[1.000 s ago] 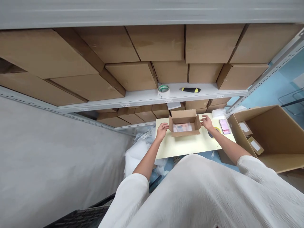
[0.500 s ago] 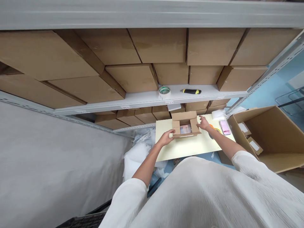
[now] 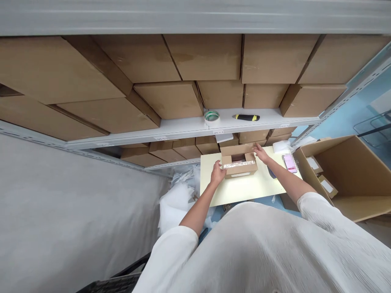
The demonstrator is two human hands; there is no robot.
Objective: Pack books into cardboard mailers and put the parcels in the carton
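Observation:
A small cardboard box [image 3: 240, 170] sits on the pale yellow tabletop [image 3: 244, 189]. Its front flap is folded inward, with a strip of shiny tape [image 3: 238, 164] along it, and its back flap [image 3: 233, 149] stands up. Through the remaining gap the contents are dark and hard to make out. Against the box's left side rests my left hand [image 3: 218, 173], thumb and fingers apart. My right hand [image 3: 260, 153] has its fingertips closed on the right end of the back flap.
A phone [image 3: 290, 162] and white padding [image 3: 281, 146] lie at the right of the table. Beyond it stands a large open carton [image 3: 360, 175] holding small labelled boxes. The shelf ahead carries a tape roll [image 3: 211, 117], a utility knife [image 3: 247, 117] and several cartons. White wrapping [image 3: 174, 203] hangs at left.
The front flap has folded inward over the opening, bringing its taped strip into view. My left hand has shifted along the box's left side; my right hand has moved up to the back flap.

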